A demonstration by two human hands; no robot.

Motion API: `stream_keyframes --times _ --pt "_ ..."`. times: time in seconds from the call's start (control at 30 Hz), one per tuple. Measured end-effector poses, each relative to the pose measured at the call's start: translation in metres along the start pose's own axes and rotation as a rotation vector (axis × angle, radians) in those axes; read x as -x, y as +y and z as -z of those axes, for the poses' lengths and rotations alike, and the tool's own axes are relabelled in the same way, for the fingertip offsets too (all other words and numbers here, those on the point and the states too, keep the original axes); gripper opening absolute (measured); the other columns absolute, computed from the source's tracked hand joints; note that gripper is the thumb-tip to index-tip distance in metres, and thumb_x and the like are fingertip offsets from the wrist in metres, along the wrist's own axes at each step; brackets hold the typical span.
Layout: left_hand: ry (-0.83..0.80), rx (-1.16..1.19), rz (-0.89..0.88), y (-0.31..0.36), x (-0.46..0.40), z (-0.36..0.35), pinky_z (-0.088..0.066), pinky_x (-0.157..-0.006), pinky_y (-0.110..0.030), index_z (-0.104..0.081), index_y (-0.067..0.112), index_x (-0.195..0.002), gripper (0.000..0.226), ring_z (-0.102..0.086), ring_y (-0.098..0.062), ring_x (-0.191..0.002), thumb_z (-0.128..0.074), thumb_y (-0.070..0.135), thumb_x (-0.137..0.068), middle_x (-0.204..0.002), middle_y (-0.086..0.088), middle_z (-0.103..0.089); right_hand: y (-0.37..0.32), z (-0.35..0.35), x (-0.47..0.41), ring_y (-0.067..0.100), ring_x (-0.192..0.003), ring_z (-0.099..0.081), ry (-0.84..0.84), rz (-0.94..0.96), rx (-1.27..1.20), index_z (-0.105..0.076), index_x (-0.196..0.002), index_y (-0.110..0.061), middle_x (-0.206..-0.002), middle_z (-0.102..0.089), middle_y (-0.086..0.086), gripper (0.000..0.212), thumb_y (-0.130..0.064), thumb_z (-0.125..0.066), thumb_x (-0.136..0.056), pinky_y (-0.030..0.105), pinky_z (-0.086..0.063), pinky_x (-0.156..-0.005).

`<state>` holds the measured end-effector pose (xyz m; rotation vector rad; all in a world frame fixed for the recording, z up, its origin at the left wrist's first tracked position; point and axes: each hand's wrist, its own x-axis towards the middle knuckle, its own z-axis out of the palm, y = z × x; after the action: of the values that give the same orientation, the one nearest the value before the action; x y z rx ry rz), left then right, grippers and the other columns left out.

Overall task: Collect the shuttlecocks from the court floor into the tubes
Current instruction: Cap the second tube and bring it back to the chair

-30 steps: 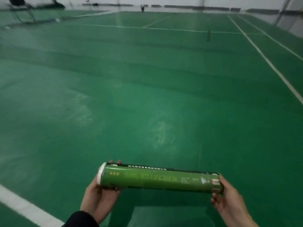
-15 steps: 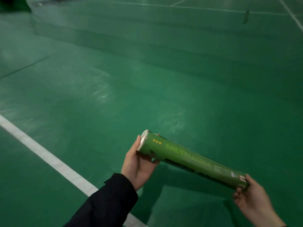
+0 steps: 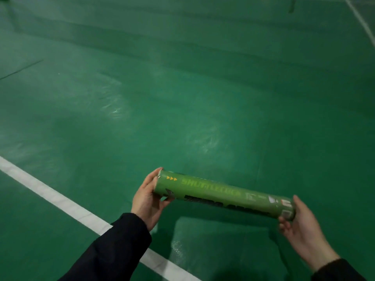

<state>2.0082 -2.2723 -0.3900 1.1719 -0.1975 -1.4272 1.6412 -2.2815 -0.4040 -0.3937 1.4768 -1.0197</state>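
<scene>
A green shuttlecock tube (image 3: 223,196) with yellow arrows and "SHUTTLECOCK" lettering lies almost level between my hands, low in the head view. My left hand (image 3: 147,199) cups its left end, palm over the cap and fingers under the tube. My right hand (image 3: 300,224) holds the right end, which sits a little lower. Both sleeves are black. No shuttlecock shows on the floor in this view.
The green court floor (image 3: 182,98) fills the view. A white court line (image 3: 67,205) runs diagonally from the left edge down under my left arm. Another white line (image 3: 359,19) sits at the top right, next to a small dark object (image 3: 292,6) far away.
The view has tipped down from the far court to the floor near me. The tube has stayed in both hands and tilted from level to slightly right-end-down.
</scene>
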Motion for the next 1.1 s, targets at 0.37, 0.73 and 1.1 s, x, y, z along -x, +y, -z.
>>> stream_keyframes --times 0.37,0.73,1.1 --pt "0.289 -0.333 0.13 -0.01 -0.024 0.049 -0.054 -0.071 -0.041 -0.057 0.018 -0.096 0.034 -0.061 -0.023 -0.081 -0.057 0.052 -0.102 -0.094 -0.01 -0.061 0.005 -0.02 0.012 0.013 -0.073 -0.057 -0.009 0.161 0.247 -0.071 -0.111 -0.019 -0.11 -0.073 0.008 0.02 -0.025 -0.054 -0.103 0.024 -0.045 -0.059" --pt "0.291 -0.362 0.214 -0.016 -0.025 0.053 -0.058 -0.061 -0.038 -0.055 0.02 -0.097 0.027 -0.063 -0.025 -0.08 -0.056 0.046 -0.104 -0.093 -0.01 -0.062 0.021 -0.009 0.0 0.03 -0.116 -0.065 -0.131 0.061 0.147 -0.058 -0.135 -0.029 -0.129 -0.066 0.007 0.049 -0.059 -0.038 -0.101 0.053 -0.054 -0.097" --pt "-0.126 -0.711 -0.118 -0.015 -0.014 0.025 -0.051 -0.083 -0.036 -0.071 0.024 -0.116 0.052 -0.064 -0.016 -0.096 -0.051 0.063 -0.089 -0.117 -0.004 -0.066 0.037 0.013 -0.019 0.024 -0.094 -0.065 0.068 -0.084 0.013 -0.061 -0.107 -0.02 -0.104 -0.068 0.011 0.027 -0.044 -0.054 -0.098 0.045 -0.057 -0.081"
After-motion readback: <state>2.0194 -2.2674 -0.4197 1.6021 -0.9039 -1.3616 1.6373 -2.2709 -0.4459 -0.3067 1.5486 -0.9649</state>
